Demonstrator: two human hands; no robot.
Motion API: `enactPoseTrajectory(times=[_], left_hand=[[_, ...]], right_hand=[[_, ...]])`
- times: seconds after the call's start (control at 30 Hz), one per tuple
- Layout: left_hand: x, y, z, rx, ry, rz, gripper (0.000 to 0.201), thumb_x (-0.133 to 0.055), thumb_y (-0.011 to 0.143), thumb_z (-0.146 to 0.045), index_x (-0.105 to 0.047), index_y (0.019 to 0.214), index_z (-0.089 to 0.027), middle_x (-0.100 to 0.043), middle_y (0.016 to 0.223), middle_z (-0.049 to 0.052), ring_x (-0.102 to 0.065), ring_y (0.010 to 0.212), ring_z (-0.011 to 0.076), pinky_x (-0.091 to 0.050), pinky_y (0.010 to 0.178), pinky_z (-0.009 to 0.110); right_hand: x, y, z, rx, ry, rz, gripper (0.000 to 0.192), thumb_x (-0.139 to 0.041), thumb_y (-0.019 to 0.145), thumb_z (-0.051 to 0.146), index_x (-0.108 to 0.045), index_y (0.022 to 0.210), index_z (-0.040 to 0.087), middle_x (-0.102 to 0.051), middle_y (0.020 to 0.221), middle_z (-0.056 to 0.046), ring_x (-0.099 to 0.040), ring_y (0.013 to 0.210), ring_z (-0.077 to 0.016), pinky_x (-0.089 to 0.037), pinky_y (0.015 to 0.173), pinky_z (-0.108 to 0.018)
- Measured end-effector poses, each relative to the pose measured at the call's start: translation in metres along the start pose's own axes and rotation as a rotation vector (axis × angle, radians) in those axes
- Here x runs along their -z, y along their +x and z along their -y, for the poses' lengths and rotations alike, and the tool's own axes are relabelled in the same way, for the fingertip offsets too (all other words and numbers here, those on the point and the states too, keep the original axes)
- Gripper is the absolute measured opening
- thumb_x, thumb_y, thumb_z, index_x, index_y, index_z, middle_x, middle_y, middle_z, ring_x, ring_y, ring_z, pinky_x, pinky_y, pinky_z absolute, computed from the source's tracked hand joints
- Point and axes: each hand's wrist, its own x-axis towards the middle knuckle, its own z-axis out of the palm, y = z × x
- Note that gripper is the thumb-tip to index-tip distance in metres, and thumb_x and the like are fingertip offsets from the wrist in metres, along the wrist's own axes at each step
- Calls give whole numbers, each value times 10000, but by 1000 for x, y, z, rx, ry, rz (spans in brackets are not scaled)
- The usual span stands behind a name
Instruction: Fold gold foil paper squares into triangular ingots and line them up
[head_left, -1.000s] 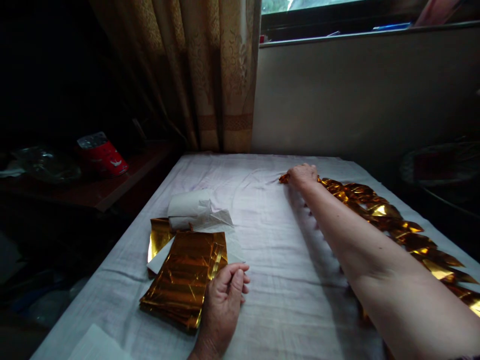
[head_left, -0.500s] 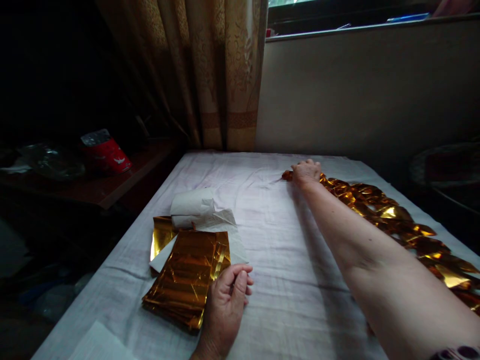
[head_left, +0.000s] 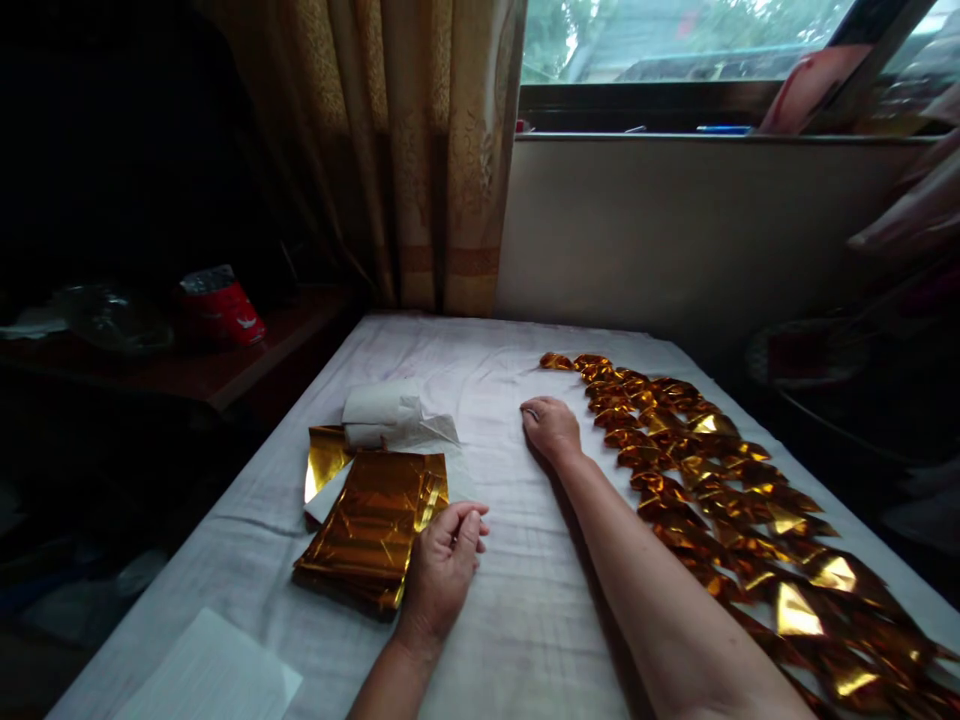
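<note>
I have the left hand [head_left: 444,572] at the right side of the stack of gold foil sheets [head_left: 367,520]; contact cannot be confirmed. Its fingers are curled together, thumb laid against them. The right hand [head_left: 555,428] is over the white cloth [head_left: 517,590], left of the folded gold foil pieces [head_left: 711,424]. Its fingers are curled; I cannot tell whether the tips meet or enclose anything.

The folded pieces lie in overlapping rows along the right edge of the cloth, limiting room on that side; the right forearm crosses beside them. Clearance: a bare lane runs between the hands and widens toward the far edge, bounded by the wall [head_left: 600,230] and curtain [head_left: 472,180]. Left limits: a white paper roll [head_left: 381,403] beyond the stack, and a white sheet [head_left: 214,670] in the near left corner.
</note>
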Motion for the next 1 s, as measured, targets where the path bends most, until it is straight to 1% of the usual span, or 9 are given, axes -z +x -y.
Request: enactPoseTrajectory(times=[0.13, 0.37, 0.43, 0.57, 0.63, 0.8, 0.9, 0.97, 1.0], left_hand=[[-1, 2, 2, -35, -21, 21, 382, -570, 862, -512, -718, 923, -166, -681, 740, 37, -610, 587, 109, -476, 472, 170], [-4, 4, 2, -218, 160, 10, 380, -413, 943, -420, -690, 951, -160, -691, 732, 37, -621, 556, 112, -470, 464, 185], [-4, 2, -2, -289, 221, 2, 343, -422, 940, -378, -696, 931, -170, -700, 731, 41, -640, 593, 129, -504, 537, 216], [-3, -10, -12, -477, 375, 42, 272, -470, 916, -322, -708, 877, -196, -733, 840, 80, -692, 803, 195, -537, 778, 305], [-4, -17, -16, -561, 453, 87, 258, -478, 914, -310, -708, 866, -204, -739, 868, 91, -695, 834, 208, -530, 824, 323], [-4, -31, -25, -692, 634, 162, 242, -486, 913, -297, -709, 870, -213, -743, 849, 84, -696, 799, 202, -536, 794, 304], [18, -35, -36, -699, 735, 123, 238, -492, 918, -319, -712, 888, -231, -744, 860, 67, -694, 823, 195, -528, 800, 286], [52, -35, -47, -656, 803, 24, 265, -464, 934, -342, -706, 932, -234, -741, 897, 73, -684, 859, 203, -518, 831, 299], [75, -35, -52, -624, 837, -42, 284, -443, 941, -352, -699, 965, -230, -739, 950, 83, -676, 905, 215, -507, 866, 317]], right_hand=[[0, -39, 6, 2, 102, -6, 306, -490, 899, 239, -755, 1051, 260, -692, 1223, -23, -616, 1140, -185, -437, 1016, -273], [7, -114, 0, 22, 294, -39, 288, -522, 839, 256, -780, 967, 250, -707, 1185, -66, -638, 1132, -223, -475, 1020, -349], [7, -136, 0, 28, 343, -49, 280, -528, 828, 276, -781, 948, 262, -704, 1186, -74, -638, 1131, -242, -474, 1028, -385], [6, -177, 5, 60, 359, -109, 302, -525, 823, 280, -769, 1000, 271, -698, 1192, -83, -621, 1149, -263, -465, 1042, -427], [8, -193, 8, 90, 351, -142, 325, -502, 846, 298, -763, 1031, 242, -693, 1199, -105, -618, 1147, -272, -464, 1042, -434], [15, -213, 12, 77, 350, -187, 316, -482, 850, 268, -769, 978, 236, -708, 1157, -102, -634, 1106, -261, -479, 1022, -418], [18, -217, 12, 62, 346, -192, 307, -483, 845, 248, -771, 952, 246, -718, 1135, -88, -637, 1101, -256, -479, 1024, -410], [20, -219, 11, 61, 341, -192, 303, -485, 845, 242, -771, 945, 246, -721, 1134, -82, -636, 1106, -254, -478, 1026, -403], [20, -221, 11, 63, 338, -191, 301, -486, 846, 241, -771, 942, 246, -721, 1137, -79, -636, 1110, -253, -477, 1026, -400]])
